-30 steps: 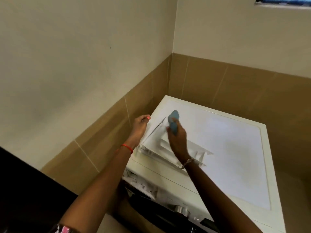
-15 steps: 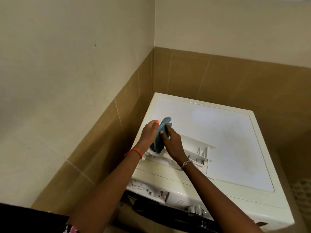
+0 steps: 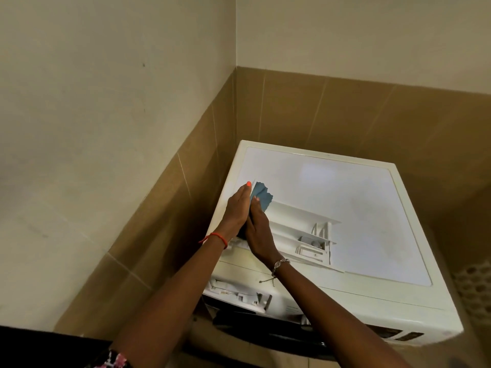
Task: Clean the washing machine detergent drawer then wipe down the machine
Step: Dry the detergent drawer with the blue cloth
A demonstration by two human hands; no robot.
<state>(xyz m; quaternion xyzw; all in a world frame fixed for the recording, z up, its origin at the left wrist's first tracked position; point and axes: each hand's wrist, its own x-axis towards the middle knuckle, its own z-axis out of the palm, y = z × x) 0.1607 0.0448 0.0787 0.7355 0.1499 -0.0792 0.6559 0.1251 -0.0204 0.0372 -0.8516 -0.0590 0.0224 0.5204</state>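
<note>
The white detergent drawer (image 3: 297,232) lies pulled out on the washing machine (image 3: 353,197) top, at its front left. A blue cloth (image 3: 262,195) sticks up between my two hands at the drawer's left end. My left hand (image 3: 237,211) lies flat against the outer side of that end, fingers straight. My right hand (image 3: 259,231) presses the cloth against the inner side with straight fingers. The drawer's end panel is hidden between my palms. The drawer's slot (image 3: 239,290) gapes in the machine's front below.
The machine stands in a corner, with brown wall tiles (image 3: 170,208) close on the left and behind it. The right half of the machine's white top is bare. A perforated basket (image 3: 475,288) shows at the right edge.
The drawer has been lowered from a tilt to rest on the machine top. My hands have closed together at its left end, the cloth now sandwiched between them.
</note>
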